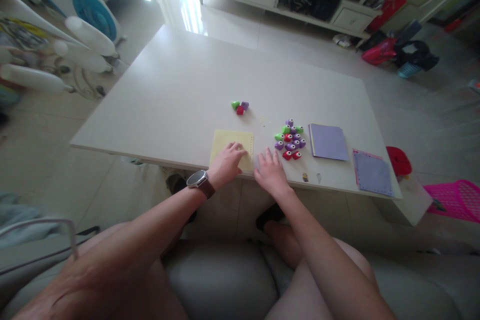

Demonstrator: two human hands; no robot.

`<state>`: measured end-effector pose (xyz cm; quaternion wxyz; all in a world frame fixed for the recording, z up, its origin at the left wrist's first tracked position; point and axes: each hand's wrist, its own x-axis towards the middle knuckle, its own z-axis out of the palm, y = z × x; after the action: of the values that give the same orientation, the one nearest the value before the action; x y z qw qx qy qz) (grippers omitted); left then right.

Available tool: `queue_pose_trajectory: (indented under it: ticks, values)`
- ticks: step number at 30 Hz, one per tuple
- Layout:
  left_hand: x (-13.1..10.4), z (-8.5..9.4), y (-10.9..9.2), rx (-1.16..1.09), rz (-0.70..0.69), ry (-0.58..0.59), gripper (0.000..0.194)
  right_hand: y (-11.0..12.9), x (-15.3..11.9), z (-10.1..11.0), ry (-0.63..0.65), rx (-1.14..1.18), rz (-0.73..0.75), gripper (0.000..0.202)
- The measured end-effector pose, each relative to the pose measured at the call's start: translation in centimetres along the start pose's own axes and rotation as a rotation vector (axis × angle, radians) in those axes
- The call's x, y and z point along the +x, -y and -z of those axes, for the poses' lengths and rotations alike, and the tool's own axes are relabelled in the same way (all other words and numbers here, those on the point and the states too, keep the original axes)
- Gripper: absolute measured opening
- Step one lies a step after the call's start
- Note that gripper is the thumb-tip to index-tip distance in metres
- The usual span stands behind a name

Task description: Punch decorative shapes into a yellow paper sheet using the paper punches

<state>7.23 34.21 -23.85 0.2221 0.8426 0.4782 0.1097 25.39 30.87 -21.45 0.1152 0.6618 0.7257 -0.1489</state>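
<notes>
A yellow sheet of paper [225, 139] lies near the front edge of the white table, with small punched shapes along its right side. My left hand [228, 161], with a watch [197, 178] on the wrist, rests on this sheet, its fingers loosely bent and apart. Just right of the sheet, my right hand [270, 171] lies on the table with its fingers spread and nothing in them. Beyond it sits a cluster of several small craft punches [288, 137] in purple, green and red. Three more punches [240, 110] stand together behind the sheet.
Tiny yellow paper bits [263, 121] are scattered behind the sheet. A stack of purple paper [329, 142] and punched purple sheets [373, 173] lie at the right. Two small flat pieces, one a figure sticker [305, 177], are near the front edge. A pink basket [455, 200] stands beyond the table.
</notes>
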Motion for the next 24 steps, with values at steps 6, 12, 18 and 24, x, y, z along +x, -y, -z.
queue_pose_trajectory:
  ticks: [6,12,18,24]
  values:
    - [0.0,0.2,-0.1,-0.011,0.007,0.004,0.055,-0.1,0.0,-0.1,-0.002,-0.002,0.003,0.052]
    - [0.8,1.0,0.7,-0.050,0.000,0.037,0.063,-0.2,-0.1,-0.1,0.002,0.004,0.012,0.053]
    - [3.1,2.3,2.9,-0.231,0.100,-0.188,0.031,-0.1,0.2,0.6,0.032,0.024,0.017,0.051]
    - [6.9,3.4,5.7,-0.361,0.391,-0.364,0.028,-0.5,0.6,1.7,0.075,0.082,0.028,0.049]
